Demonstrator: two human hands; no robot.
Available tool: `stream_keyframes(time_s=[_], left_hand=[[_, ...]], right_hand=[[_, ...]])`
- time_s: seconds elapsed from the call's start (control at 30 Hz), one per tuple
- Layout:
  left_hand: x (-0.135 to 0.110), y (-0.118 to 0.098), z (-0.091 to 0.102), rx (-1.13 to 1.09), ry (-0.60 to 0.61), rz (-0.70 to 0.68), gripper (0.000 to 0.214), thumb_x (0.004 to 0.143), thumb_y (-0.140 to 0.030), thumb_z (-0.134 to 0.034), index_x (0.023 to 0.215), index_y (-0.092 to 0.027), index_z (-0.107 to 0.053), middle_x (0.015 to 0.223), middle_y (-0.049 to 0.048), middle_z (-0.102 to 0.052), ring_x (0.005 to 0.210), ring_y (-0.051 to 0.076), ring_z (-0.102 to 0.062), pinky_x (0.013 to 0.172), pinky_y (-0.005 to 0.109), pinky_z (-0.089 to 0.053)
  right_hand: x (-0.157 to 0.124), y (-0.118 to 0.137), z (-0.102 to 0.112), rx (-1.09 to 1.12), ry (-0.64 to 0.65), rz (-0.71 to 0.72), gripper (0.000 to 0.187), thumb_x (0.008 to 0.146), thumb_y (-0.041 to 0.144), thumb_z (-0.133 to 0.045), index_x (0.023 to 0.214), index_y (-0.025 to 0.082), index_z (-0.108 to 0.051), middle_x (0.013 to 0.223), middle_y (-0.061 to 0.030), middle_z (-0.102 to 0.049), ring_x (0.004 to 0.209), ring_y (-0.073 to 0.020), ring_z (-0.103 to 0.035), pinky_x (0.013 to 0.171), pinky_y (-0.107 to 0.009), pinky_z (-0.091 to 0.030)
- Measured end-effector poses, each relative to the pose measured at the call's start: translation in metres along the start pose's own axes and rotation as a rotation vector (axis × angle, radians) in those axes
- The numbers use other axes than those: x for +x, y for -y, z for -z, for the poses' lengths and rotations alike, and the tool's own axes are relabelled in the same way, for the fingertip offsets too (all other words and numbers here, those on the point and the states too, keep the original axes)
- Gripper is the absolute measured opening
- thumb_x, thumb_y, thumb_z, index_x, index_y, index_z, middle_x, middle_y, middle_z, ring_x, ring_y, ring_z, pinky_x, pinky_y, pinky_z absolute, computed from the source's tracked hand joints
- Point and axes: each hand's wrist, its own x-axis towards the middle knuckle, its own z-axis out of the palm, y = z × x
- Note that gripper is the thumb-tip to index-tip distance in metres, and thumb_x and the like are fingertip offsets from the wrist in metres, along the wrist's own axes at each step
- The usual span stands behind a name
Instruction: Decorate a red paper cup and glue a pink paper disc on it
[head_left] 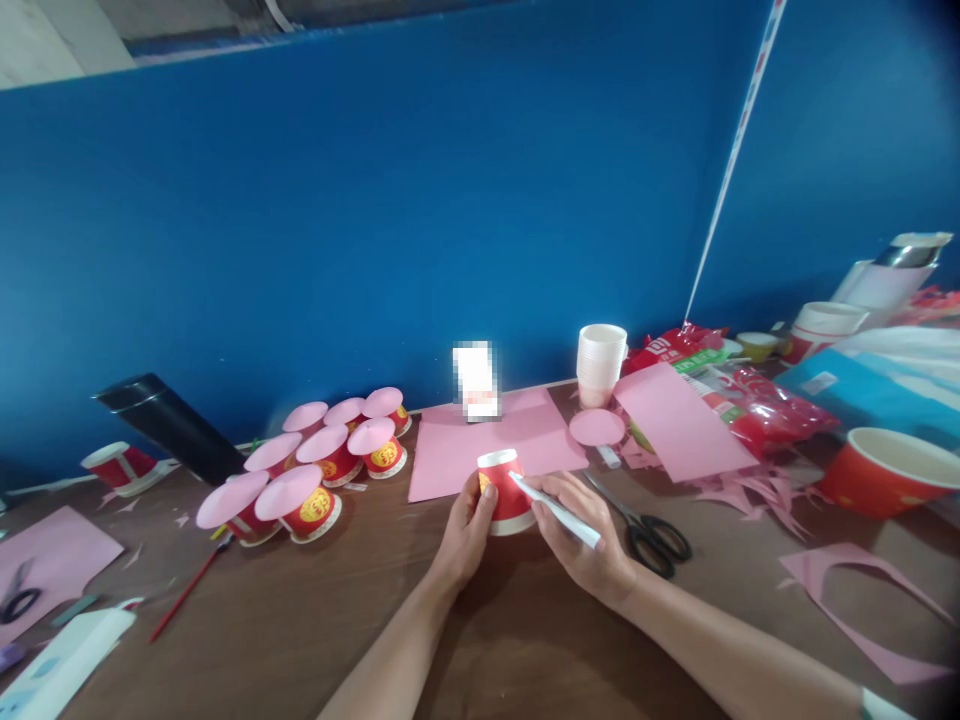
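My left hand is wrapped round a red paper cup that stands upside down on the brown table. My right hand grips a white glue stick or marker, its tip touching the cup's upper edge. A pink paper sheet lies just behind the cup. A pink paper disc rests to the right of that sheet. Black-handled scissors lie beside my right hand.
Several red cups topped with pink discs cluster at the left. A stack of white cups, another pink sheet, red packaging and a red bowl sit at the right. A black cylinder lies far left. Pink offcuts are scattered.
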Motion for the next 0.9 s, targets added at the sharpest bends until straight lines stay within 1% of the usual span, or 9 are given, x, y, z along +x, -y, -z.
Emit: stream_keyframes(time_s=[0.2,0.37,0.53,0.63,0.8,0.9], left_hand=[[-0.0006,-0.001,0.0005,-0.004,0.009,-0.016,0.037,0.087,-0.041,-0.043,0.113,-0.017,-0.053,0.111,0.0077,-0.061,0.104,0.023,-0.054,0.086,0.031,-0.042],[-0.0009,-0.0016,-0.0003,-0.019,0.007,0.004,0.037,0.086,-0.042,-0.044,0.112,-0.018,-0.053,0.106,0.0062,-0.063,0.094,0.02,-0.057,0.083,0.031,-0.043],[-0.001,-0.0052,-0.0015,0.017,-0.012,-0.011,0.036,0.086,-0.042,-0.044,0.109,-0.018,-0.055,0.101,0.0051,-0.064,0.085,0.018,-0.058,0.079,0.029,-0.044],[-0.0012,-0.0071,-0.0017,0.028,-0.015,-0.025,0.035,0.086,-0.042,-0.043,0.109,-0.018,-0.055,0.101,0.0049,-0.064,0.084,0.017,-0.057,0.079,0.028,-0.044],[-0.001,-0.0064,-0.0018,0.03,-0.024,-0.009,0.036,0.086,-0.043,-0.044,0.109,-0.018,-0.055,0.099,0.0044,-0.064,0.083,0.017,-0.057,0.078,0.028,-0.044],[-0.0006,-0.0044,-0.0015,0.008,-0.02,-0.005,0.035,0.086,-0.042,-0.043,0.107,-0.017,-0.055,0.099,0.0046,-0.064,0.085,0.018,-0.057,0.077,0.028,-0.044]], right_hand=[[-0.0008,-0.002,-0.0005,-0.013,0.012,-0.011,0.02,0.085,0.019,-0.049,0.101,0.021,-0.061,0.085,-0.0054,-0.063,0.077,-0.0169,-0.06,0.071,-0.029,-0.05],[-0.0004,-0.0023,-0.001,-0.01,-0.009,0.015,0.018,0.085,0.018,-0.049,0.099,0.02,-0.061,0.082,-0.0049,-0.063,0.073,-0.0157,-0.06,0.067,-0.027,-0.051],[0.0001,-0.0016,-0.0013,-0.008,0.002,0.001,0.018,0.085,0.018,-0.048,0.098,0.02,-0.06,0.083,-0.0053,-0.063,0.073,-0.0163,-0.059,0.068,-0.028,-0.05],[0.0004,-0.0011,-0.0015,0.0,0.009,-0.004,0.018,0.085,0.018,-0.048,0.098,0.021,-0.06,0.082,-0.0049,-0.062,0.073,-0.0159,-0.058,0.068,-0.028,-0.049],[-0.0005,-0.0022,-0.0017,0.01,0.011,-0.009,0.017,0.086,0.02,-0.047,0.097,0.02,-0.06,0.082,-0.0061,-0.062,0.073,-0.0165,-0.057,0.068,-0.029,-0.049],[-0.0009,-0.0025,-0.0015,0.02,0.015,-0.004,0.017,0.086,0.019,-0.047,0.098,0.019,-0.059,0.082,-0.0064,-0.062,0.073,-0.0164,-0.057,0.067,-0.029,-0.049]])
